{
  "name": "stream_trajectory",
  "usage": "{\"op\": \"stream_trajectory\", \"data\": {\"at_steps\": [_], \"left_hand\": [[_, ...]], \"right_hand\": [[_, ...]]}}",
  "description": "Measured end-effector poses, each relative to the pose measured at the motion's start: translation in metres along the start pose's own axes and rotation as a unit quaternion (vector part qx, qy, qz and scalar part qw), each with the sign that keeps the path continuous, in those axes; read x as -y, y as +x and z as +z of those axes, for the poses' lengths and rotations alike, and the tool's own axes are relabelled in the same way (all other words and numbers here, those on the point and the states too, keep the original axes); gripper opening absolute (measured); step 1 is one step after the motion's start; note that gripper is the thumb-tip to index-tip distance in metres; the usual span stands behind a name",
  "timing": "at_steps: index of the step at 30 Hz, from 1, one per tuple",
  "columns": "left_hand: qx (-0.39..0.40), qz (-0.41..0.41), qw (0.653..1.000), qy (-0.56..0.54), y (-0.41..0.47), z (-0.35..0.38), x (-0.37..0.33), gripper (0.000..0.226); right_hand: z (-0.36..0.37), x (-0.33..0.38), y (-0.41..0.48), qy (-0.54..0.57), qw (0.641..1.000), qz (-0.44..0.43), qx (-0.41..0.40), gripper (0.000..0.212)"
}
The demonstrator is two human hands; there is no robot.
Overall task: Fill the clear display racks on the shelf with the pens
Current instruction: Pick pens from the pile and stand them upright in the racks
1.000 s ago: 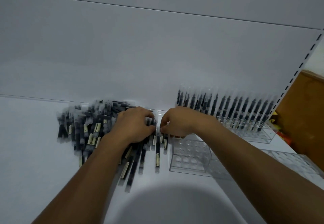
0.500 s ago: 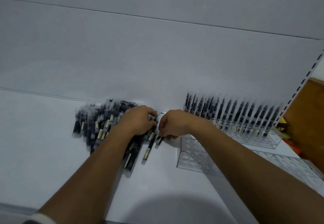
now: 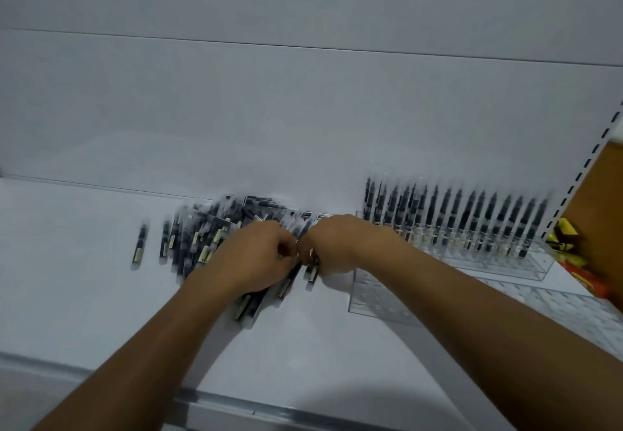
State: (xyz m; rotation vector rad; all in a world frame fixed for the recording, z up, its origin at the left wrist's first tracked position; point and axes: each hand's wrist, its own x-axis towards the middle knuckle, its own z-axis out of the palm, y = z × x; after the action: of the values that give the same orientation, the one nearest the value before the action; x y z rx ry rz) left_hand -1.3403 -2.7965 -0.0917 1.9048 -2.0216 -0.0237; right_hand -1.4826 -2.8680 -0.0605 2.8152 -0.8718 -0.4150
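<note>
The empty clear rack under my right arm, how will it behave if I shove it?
The empty clear rack looks like thin, stiff plastic, so probably light. On the smooth white shelf it would likely slide rather than tip, sitting low and flat.

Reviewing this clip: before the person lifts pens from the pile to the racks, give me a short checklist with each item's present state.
1. Both hands at the pile of pens: ok; left hand and right hand meet at its right edge.
2. Pens firmly held: cannot tell; the fingers curl over pens, but blur hides the hold.
3. Free rack nearby: ok; an empty clear rack lies just right of the hands.
4. Back rack state: ok; its far rows hold upright pens, its front holes look free.
5. Stray pen: not ok; it lies apart, left of the pile.
</note>
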Motion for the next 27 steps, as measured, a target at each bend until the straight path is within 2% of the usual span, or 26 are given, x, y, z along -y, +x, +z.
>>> {"op": "stream_trajectory", "data": {"at_steps": [3, 9, 15, 20, 22, 24, 27], "left_hand": [[0.013, 0.005, 1.0, 0.006, -0.009, 0.001, -0.003, 0.013], [0.012, -0.007, 1.0, -0.019, -0.013, 0.001, -0.001, 0.02], [-0.017, -0.006, 0.999, -0.033, -0.014, 0.003, 0.0, 0.016], [-0.035, 0.008, 0.998, 0.049, -0.013, 0.011, -0.01, 0.025], [-0.037, 0.006, 0.995, 0.092, -0.009, 0.014, -0.02, 0.03], [-0.013, -0.009, 0.99, 0.142, -0.003, 0.014, -0.029, 0.031], [0.029, -0.031, 0.977, 0.211, 0.006, 0.016, -0.042, 0.027]], "right_hand": [[0.001, 0.001, 0.002, -0.068, 0.997, -0.037, -0.015, 0.03], [-0.004, -0.003, 0.001, -0.121, 0.988, -0.093, 0.004, 0.033], [-0.005, -0.007, -0.002, -0.1, 0.99, -0.098, -0.021, 0.036], [-0.014, -0.034, -0.014, 0.012, 0.99, -0.047, -0.132, 0.01], [-0.015, -0.046, -0.02, 0.089, 0.982, -0.006, -0.169, 0.011], [-0.011, -0.055, -0.028, 0.194, 0.961, 0.024, -0.198, 0.014], [-0.001, -0.063, -0.045, 0.337, 0.91, 0.053, -0.235, 0.011]]}}
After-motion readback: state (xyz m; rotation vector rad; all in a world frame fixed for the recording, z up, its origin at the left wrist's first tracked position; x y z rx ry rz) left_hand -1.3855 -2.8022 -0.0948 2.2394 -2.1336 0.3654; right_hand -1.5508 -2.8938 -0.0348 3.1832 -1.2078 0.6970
